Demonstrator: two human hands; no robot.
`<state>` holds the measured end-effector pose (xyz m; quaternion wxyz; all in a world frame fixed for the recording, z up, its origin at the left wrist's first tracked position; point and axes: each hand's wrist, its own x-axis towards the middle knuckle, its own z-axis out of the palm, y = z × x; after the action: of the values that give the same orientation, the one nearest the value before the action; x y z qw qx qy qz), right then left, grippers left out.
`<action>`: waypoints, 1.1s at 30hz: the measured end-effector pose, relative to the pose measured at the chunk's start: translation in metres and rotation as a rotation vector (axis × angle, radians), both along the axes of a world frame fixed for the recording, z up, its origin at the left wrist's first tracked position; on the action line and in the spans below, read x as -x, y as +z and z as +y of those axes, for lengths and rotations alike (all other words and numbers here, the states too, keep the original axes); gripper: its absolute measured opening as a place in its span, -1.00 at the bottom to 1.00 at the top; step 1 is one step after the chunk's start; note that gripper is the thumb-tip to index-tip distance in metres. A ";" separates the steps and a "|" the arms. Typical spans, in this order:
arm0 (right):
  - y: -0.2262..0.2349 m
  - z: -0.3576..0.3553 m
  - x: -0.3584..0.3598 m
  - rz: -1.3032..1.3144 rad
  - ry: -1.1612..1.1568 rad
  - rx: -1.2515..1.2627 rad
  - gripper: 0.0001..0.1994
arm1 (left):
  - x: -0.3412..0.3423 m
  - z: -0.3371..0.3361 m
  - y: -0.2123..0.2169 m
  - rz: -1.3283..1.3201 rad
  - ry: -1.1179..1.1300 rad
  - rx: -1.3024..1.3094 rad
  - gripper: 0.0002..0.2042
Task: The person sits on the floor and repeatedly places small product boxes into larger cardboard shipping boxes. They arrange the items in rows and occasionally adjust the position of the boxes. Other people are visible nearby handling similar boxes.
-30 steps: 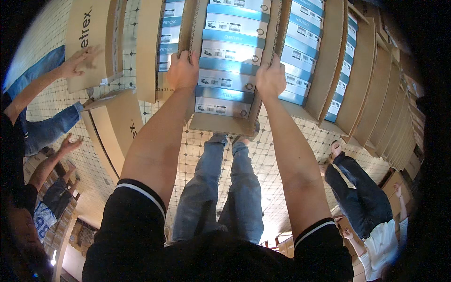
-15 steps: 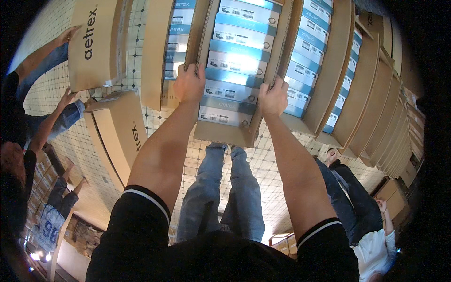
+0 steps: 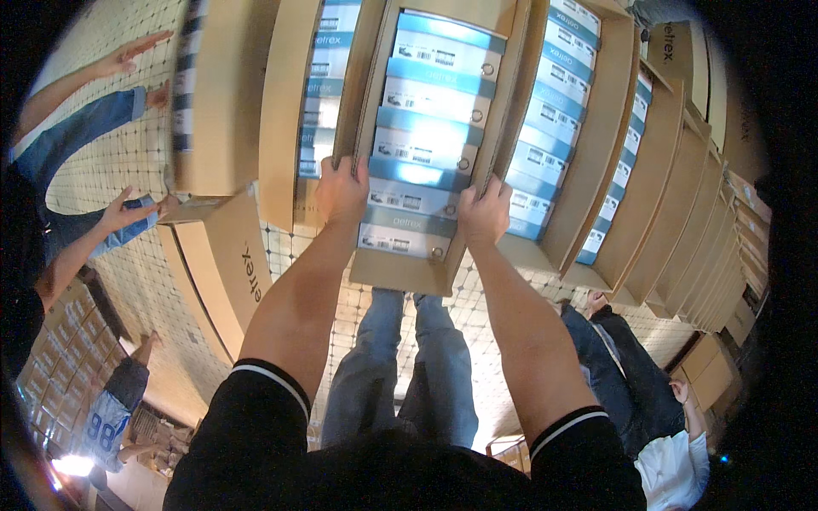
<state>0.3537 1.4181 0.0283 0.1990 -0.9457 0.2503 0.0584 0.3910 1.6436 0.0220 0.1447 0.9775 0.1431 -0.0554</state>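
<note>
Before me stands an open cardboard carton (image 3: 400, 274) holding a stack of white and blue shoe boxes (image 3: 417, 200). My left hand (image 3: 342, 194) is closed over the carton's left side edge, fingers wrapped round the cardboard. On the opposite side edge, my right hand (image 3: 484, 213) grips the cardboard in the same way, slightly nearer to me. Both arms are stretched out over my legs. The fingertips inside the carton are partly hidden.
More open cartons of shoe boxes (image 3: 545, 136) run in a row to the right, with another carton (image 3: 285, 119) close on the left. A co-worker's hand (image 3: 128, 209) is beside a closed carton (image 3: 223, 255) at the left. Another person's legs (image 3: 609, 358) are at the right.
The carton and both my hands sit nearer to me in the view, still gripping. At the left, the upright carton has turned to show its shoe boxes, and the co-worker's upper hand is off it.
</note>
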 end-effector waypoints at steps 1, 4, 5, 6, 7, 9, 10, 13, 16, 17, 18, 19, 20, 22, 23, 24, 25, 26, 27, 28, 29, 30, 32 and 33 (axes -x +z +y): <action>-0.001 0.000 0.000 -0.006 0.006 0.006 -0.56 | 0.001 0.000 -0.001 0.020 0.005 -0.003 -0.66; 0.000 -0.002 0.000 0.065 -0.003 0.011 -0.55 | 0.007 -0.001 0.001 0.068 0.017 -0.005 -0.67; 0.001 -0.003 -0.001 0.053 -0.001 -0.002 -0.55 | 0.007 -0.002 0.003 0.069 0.021 -0.001 -0.67; 0.003 -0.004 -0.001 0.047 -0.001 -0.008 -0.55 | 0.005 -0.003 0.006 -0.013 -0.006 0.010 -0.68; 0.004 -0.005 -0.001 0.055 -0.004 -0.005 -0.55 | 0.000 -0.006 0.009 -0.013 0.005 0.010 -0.68; 0.006 -0.007 -0.001 0.071 0.010 -0.049 -0.54 | -0.019 -0.012 0.016 -0.059 0.010 0.020 -0.68; 0.006 -0.007 -0.001 0.084 0.006 -0.048 -0.54 | -0.035 -0.016 0.019 -0.123 -0.040 0.020 -0.67; 0.002 -0.011 0.000 0.132 -0.020 -0.075 -0.54 | -0.112 -0.032 0.014 -0.097 -0.035 0.085 -0.67; 0.005 -0.014 0.000 0.105 -0.039 -0.184 -0.51 | -0.151 -0.042 0.012 0.009 0.021 0.054 -0.67; 0.011 -0.012 0.000 0.147 -0.038 -0.174 -0.49 | -0.154 -0.043 0.013 0.102 0.046 0.029 -0.66; 0.019 -0.008 -0.003 0.148 -0.028 -0.164 -0.47 | -0.157 -0.044 0.014 0.106 0.037 0.016 -0.65; 0.026 -0.005 -0.011 0.136 -0.022 -0.141 -0.45 | -0.157 -0.045 0.014 0.079 0.038 -0.010 -0.64; 0.036 0.001 -0.022 -0.033 0.083 -0.098 -0.44 | -0.155 -0.045 0.016 0.098 0.038 0.003 -0.64; 0.052 0.020 -0.057 -0.498 0.261 0.029 -0.42 | -0.154 -0.047 0.017 0.029 0.015 0.003 -0.64; 0.055 0.029 -0.082 -0.465 0.292 -0.191 -0.40 | -0.154 -0.048 0.018 0.040 0.009 0.014 -0.65; 0.048 0.042 -0.118 -0.502 0.240 -0.411 -0.49 | -0.155 -0.049 0.018 0.082 0.031 -0.011 -0.66; 0.036 0.047 -0.158 -0.315 -0.104 -0.983 -0.51 | -0.157 -0.049 0.017 0.089 0.025 0.000 -0.68; 0.018 0.049 -0.202 -0.119 -0.388 -1.564 -0.53 | -0.159 -0.049 0.016 0.076 0.032 0.009 -0.69; -0.001 0.047 -0.245 0.027 -0.646 -1.716 -0.46 | -0.159 -0.048 0.016 0.065 0.031 0.027 -0.70; -0.022 0.043 -0.282 0.062 -0.844 -1.705 -0.46 | -0.160 -0.046 0.015 0.054 0.054 0.016 -0.70; -0.041 0.038 -0.315 0.064 -0.986 -1.720 -0.46 | -0.160 -0.045 0.014 0.054 0.032 0.044 -0.71; -0.058 0.029 -0.340 0.073 -1.089 -1.779 -0.45 | -0.159 -0.044 0.013 0.060 0.034 0.042 -0.72; -0.079 0.010 -0.370 0.141 -1.172 -1.740 -0.41 | -0.157 -0.041 0.010 0.048 0.017 0.052 -0.72; -0.084 0.004 -0.380 0.202 -1.162 -1.631 -0.39 | -0.157 -0.039 0.009 0.044 0.033 0.034 -0.72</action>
<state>0.7333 1.4225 -0.0558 0.7612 -0.2425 0.5720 0.1859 0.5478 1.6046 0.0312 0.1590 0.9710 0.1613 -0.0767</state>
